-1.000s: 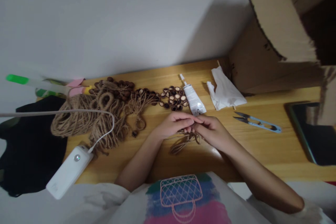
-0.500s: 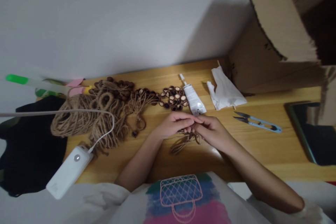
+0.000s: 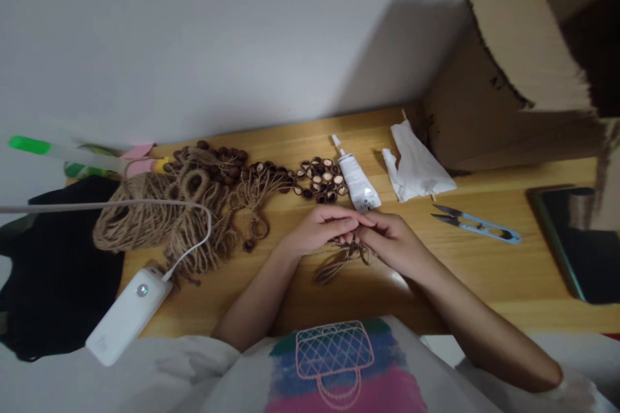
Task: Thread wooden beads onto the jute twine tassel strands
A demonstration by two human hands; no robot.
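Observation:
My left hand (image 3: 325, 230) and my right hand (image 3: 387, 239) meet over the middle of the table, fingertips pressed together. Both are closed on a small piece that the fingers mostly hide. Brown jute cord (image 3: 334, 268) hangs in a loose loop from beneath them onto the wood. Just beyond the fingers lies a white glue tube (image 3: 359, 184) with a narrow nozzle, its crimped end close to my right hand. To its left sits a cluster of cut nut shells (image 3: 317, 179), dark-rimmed, some pale inside.
Jute cord bundles (image 3: 140, 213) with brown nuts lie left, near a white power bank (image 3: 128, 316) with a cable. On the right are a crumpled white tissue (image 3: 417, 164), blue thread snips (image 3: 477, 224), a dark phone (image 3: 576, 245) and a large cardboard box (image 3: 498, 116). A wall stands behind.
My hands keep the same closed pose over the cord. The view has shifted very slightly; the objects on the table lie as before.

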